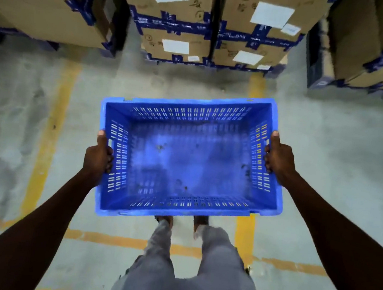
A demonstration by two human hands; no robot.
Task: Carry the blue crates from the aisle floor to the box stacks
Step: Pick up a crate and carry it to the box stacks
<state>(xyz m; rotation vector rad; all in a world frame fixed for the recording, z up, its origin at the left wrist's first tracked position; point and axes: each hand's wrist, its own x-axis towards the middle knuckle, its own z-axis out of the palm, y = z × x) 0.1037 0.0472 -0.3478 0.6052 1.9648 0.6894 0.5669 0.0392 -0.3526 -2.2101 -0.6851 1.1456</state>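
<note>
Head view looks straight down on a blue crate (190,155) held level in the air between both arms, above the person's grey trouser legs (216,260) and sandalled feet (201,222). The left hand (98,156) is closed over the crate's left short wall, thumb laid along the top rim and fingers curled inward at the handle slot. The right hand (279,157) grips the opposite short wall the same way, thumb up on the rim and fingers wrapped over the edge. The crate hangs clear of the floor, near the cardboard box stacks (213,22) ahead but well apart from them.

The crate is moulded plastic, rectangular, with a thick rolled rim and tapering walls. Rows of small vertical slots perforate all four sides; the base looks mostly solid, scuffed and dusty, with a few dark specks of dirt. It holds nothing else.

The floor (349,161) is pale grey concrete, blotchy and worn, marked with painted yellow lines (50,130) whose paint is chipped in places. The boxes are plain brown corrugated card, stacked in columns, bound with dark blue printed tape at the seams and corners, and carry white rectangular labels (175,46). Dark gaps separate the stacks.
</note>
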